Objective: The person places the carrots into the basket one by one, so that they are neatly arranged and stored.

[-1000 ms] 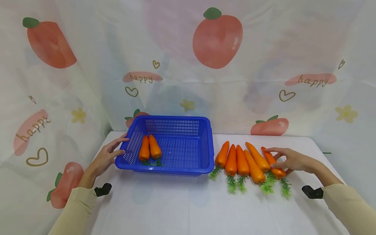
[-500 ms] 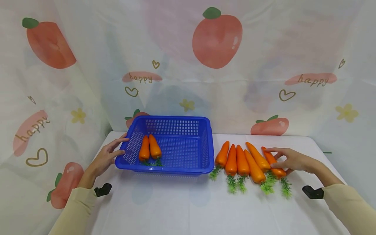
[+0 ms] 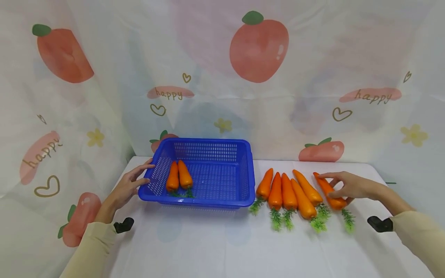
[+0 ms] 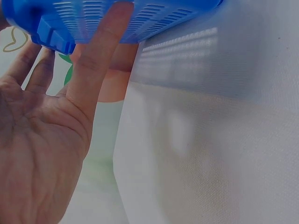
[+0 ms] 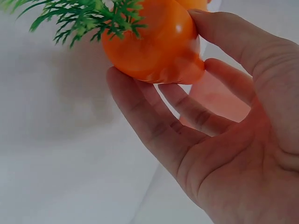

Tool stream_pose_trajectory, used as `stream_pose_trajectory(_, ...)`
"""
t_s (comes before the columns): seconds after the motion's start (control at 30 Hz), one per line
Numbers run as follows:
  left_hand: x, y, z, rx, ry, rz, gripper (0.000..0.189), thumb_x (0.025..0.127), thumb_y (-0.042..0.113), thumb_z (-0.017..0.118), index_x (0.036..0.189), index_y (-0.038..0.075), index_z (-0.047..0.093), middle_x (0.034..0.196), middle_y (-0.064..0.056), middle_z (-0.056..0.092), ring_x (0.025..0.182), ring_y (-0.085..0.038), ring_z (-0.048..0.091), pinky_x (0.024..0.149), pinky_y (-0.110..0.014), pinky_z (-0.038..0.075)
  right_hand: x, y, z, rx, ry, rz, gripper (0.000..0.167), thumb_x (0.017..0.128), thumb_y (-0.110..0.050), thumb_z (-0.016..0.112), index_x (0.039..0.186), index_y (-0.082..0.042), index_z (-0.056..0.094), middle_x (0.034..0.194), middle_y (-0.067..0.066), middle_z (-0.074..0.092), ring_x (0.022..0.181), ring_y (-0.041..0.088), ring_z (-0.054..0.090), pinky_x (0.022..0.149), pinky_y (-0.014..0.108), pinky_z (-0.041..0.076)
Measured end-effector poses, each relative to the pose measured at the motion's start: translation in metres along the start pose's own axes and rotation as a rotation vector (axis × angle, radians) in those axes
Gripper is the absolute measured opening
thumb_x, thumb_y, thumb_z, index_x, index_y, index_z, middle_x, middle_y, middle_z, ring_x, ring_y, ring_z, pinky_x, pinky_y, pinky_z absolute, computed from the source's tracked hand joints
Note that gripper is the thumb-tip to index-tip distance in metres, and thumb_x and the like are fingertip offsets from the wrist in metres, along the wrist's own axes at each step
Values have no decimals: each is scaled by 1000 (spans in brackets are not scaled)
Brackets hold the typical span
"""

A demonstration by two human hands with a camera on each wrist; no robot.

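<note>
Rightmost carrot, at the right of the white surface, lies at a slant, with its pointed tip toward the far left and its green top toward the near right. The right hand grasps it from the right: the right wrist view shows the thumb against one side of the blunt end and bent fingertips along the other. Whether the carrot touches the surface under this grip cannot be told. Just to its left, and apart from it, a row of five carrots lies close together, green tops toward the near side; the two at the right end of the row slant with their tips to the far left, while the leftmost leans the other way, just beside the basket. The blue basket, a rectangular container with slotted walls, stands left of the row. Inside, near its left wall, two carrots lie side by side, tips toward the far side, the rest of the slotted floor being bare. The left hand is not clenched: its extended fingers and thumb touch the left rim and outer wall of the basket. Pale sleeves cover both forearms. Behind the surface hangs a printed cloth with red fruit, yellow flowers, outlined hearts and the word "happy".
</note>
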State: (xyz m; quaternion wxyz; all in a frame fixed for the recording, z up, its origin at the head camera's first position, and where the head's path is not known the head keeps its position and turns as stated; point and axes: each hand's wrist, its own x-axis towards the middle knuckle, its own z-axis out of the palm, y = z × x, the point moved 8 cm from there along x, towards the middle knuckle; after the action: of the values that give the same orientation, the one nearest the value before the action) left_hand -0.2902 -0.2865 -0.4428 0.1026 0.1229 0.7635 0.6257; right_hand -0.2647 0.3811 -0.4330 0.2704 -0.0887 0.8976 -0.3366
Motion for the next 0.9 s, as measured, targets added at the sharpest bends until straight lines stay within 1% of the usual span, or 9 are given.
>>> stream_pose_trajectory(0.1,0,-1,0,11,8,-11,54,104,15,59,155,8,42,173,-2,11,152,-50,15,89,-46,60,-4,-5,-6,-18,3,-4,81,92,-19,77,158,-2,34,131,35,49,83,27,67,66,41,63)
stream_pose_trajectory(0.2,-1,-2,1,12,7,-21,55,104,15,59,155,8,42,173,-1,11,152,-50,17,88,-45,60,-7,-10,-12,-30,7,5,81,91,-21,79,158,-3,35,132,35,48,82,26,68,67,40,63)
stream_pose_trajectory(0.43,-3,-3,2,15,6,-23,55,104,16,58,155,9,42,173,-2,11,152,-51,18,87,-44,61,-13,-28,-27,-17,4,-24,83,93,-21,77,160,-4,31,139,39,39,85,27,69,70,43,64)
stream_pose_trajectory(0.53,-2,-2,2,22,8,-19,55,104,16,59,155,10,42,173,-2,11,152,-51,18,87,-44,60,-16,-37,-34,-19,17,-33,82,93,-21,76,159,-3,30,141,40,36,87,28,68,71,41,64)
stream_pose_trajectory(0.67,-2,-2,1,26,12,-19,55,103,16,59,156,10,42,173,-1,12,152,-51,18,88,-46,60,-17,-46,-44,-48,51,-54,81,93,-22,77,158,-4,32,143,39,38,96,31,68,72,40,64)
stream_pose_trajectory(0.7,-2,-2,1,27,15,-19,56,103,16,60,156,10,42,173,-1,11,152,-51,17,88,-46,60,-17,-48,-46,-60,63,-54,80,93,-23,78,156,-2,35,142,38,39,96,30,69,72,40,64)
stream_pose_trajectory(0.73,-1,-2,1,28,16,-19,55,103,16,60,155,10,42,173,0,11,152,-50,17,89,-47,60,-17,-50,-47,-67,67,-59,80,93,-24,78,157,-3,35,143,38,39,97,30,68,72,40,64)
stream_pose_trajectory(0.8,-1,-1,0,30,16,-16,55,103,16,59,155,10,43,173,0,12,152,-50,17,88,-47,60,-17,-55,-51,-55,69,-68,79,92,-23,78,157,-6,36,143,37,41,94,31,70,73,40,64)
stream_pose_trajectory(0.9,0,0,-1,26,11,-6,54,104,16,59,155,10,43,173,0,12,152,-50,17,87,-45,60,-17,-67,-56,-52,73,-91,78,93,-23,77,157,-9,36,141,33,43,94,29,70,74,39,63)
